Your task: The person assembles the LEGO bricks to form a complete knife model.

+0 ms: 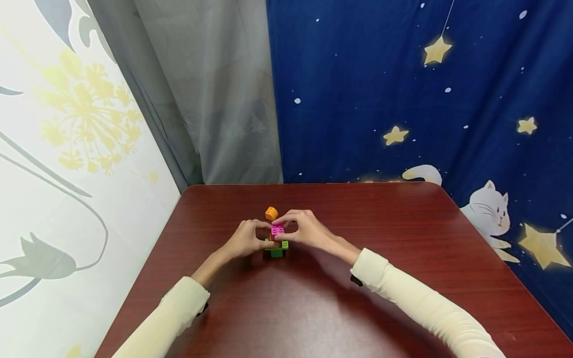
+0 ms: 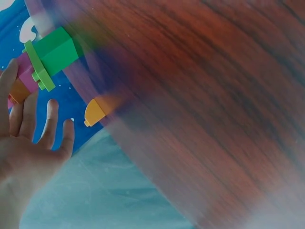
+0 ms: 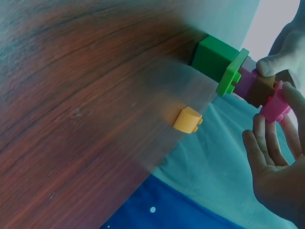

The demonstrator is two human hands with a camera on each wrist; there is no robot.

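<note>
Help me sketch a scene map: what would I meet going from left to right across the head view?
Yellow flower print, left hand, pink block, right hand, white cat print, large yellow star print.

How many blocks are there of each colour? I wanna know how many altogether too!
Green: 2 (dark green block, light green block)
Pink or purple: 2 (pink block, purple block)
Orange or brown: 2 (loose orange block, brownish block whose exact shade is hard to tell)
Total: 6 blocks in view
</note>
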